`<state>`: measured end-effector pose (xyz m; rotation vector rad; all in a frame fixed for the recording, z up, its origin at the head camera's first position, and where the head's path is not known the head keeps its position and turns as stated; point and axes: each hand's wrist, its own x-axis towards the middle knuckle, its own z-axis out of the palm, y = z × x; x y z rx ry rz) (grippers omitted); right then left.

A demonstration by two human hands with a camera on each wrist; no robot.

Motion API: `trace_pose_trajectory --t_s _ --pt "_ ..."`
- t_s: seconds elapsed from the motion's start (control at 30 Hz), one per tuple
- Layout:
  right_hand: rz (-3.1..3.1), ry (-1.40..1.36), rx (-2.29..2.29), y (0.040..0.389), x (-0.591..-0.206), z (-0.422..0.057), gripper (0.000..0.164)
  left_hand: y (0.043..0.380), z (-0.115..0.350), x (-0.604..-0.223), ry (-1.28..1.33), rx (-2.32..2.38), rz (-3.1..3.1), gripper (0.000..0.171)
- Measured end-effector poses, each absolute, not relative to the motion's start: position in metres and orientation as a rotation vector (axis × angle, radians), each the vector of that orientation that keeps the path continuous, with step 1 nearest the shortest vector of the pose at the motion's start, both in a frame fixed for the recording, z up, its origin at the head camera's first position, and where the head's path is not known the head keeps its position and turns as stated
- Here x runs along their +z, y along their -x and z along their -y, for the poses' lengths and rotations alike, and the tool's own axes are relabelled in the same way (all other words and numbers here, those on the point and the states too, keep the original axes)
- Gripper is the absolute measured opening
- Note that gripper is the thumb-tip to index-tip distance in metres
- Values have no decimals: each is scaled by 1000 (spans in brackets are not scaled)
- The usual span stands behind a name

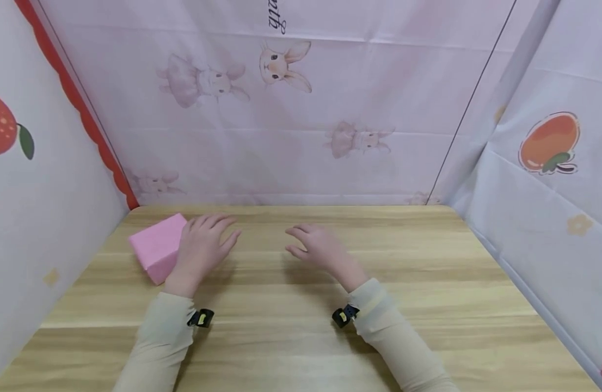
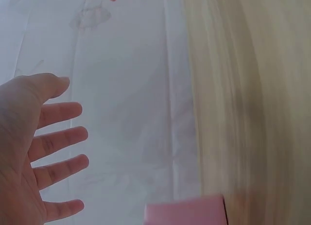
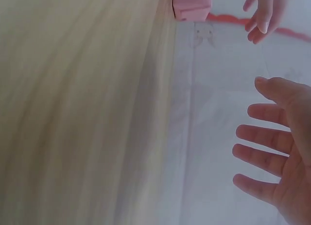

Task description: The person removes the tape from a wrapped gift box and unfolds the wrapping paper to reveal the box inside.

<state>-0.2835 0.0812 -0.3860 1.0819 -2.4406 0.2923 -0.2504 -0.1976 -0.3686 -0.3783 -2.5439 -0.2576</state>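
Pale sleeves [image 1: 156,343] came closest to the camera, reaching forward from the lower edge of the head view, each with a small dark wrist device [image 1: 201,318] strapped near the cuff. Beyond the cuffs, both bare hands hovered above the wood-grained table [image 1: 266,321], well apart from each other, palms turned roughly inward.

On the person's left, a pink box [image 1: 156,245] sat on the table near its far left corner, set at an angle. Its visible faces were plain pink; whatever it might have contained was hidden. Seen from the head, the left hand [image 1: 200,245] covered the box's right-hand edge, yet both wrist views showed a gap between them, with the hand higher than the box. Its fingers [image 2: 60,140] were spread and nearly straight, the thumb held away from them.

The right hand [image 1: 323,247] hung over the middle of the table, its fingers likewise extended and separated in the right wrist view.

Behind the table stood a pinkish cloth [image 1: 301,109] printed with rabbits; a white side panel [image 1: 51,207] with a red scalloped border [image 1: 83,114] rose at left, and a fruit-printed sheet [image 1: 551,218] at right.
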Motion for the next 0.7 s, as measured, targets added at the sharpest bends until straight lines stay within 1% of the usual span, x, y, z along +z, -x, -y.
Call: trace_pose_trajectory --t_s 0.33,0.7 --pt "2462 -1196 280 271 -383 -49 45 226 242 -368 428 -191 2397 33" --pt "2439 -1287 161 268 -380 -7 51 210 294 -371 437 -181 2411 39"
